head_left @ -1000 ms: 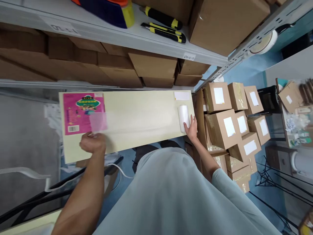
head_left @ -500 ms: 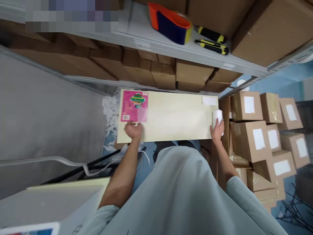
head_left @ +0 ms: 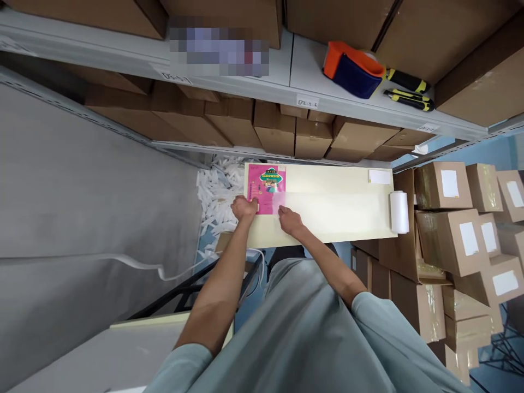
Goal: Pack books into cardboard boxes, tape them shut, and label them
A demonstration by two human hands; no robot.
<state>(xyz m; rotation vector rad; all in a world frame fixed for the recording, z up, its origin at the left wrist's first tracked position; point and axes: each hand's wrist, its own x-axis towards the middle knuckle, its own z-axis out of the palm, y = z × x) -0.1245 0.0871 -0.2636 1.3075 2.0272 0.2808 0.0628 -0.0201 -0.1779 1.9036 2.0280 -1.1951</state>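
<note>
A pink book (head_left: 256,185) with a green emblem lies at the left end of a long cream board (head_left: 327,224). A strip of translucent film (head_left: 278,201) covers its lower right part and runs along the board toward a white roll (head_left: 399,212) at the right end. My left hand (head_left: 244,207) is curled at the book's lower left edge, thumb over the cover; what its fingers hold is hidden. Beside the book's lower right corner, my right hand (head_left: 290,219) pinches the film near its end.
White paper strips (head_left: 221,191) heap left of the board. Behind it, a shelf (head_left: 307,90) bears cartons, an orange-and-blue band (head_left: 354,71) and two cutters (head_left: 409,100). Stacked cartons (head_left: 448,240) with white labels stand on the right, a grey wall (head_left: 90,207) on the left.
My right hand has left the white roll and come across to the book's lower right corner. My left hand has shifted to the book's left edge. The view has swung left.
</note>
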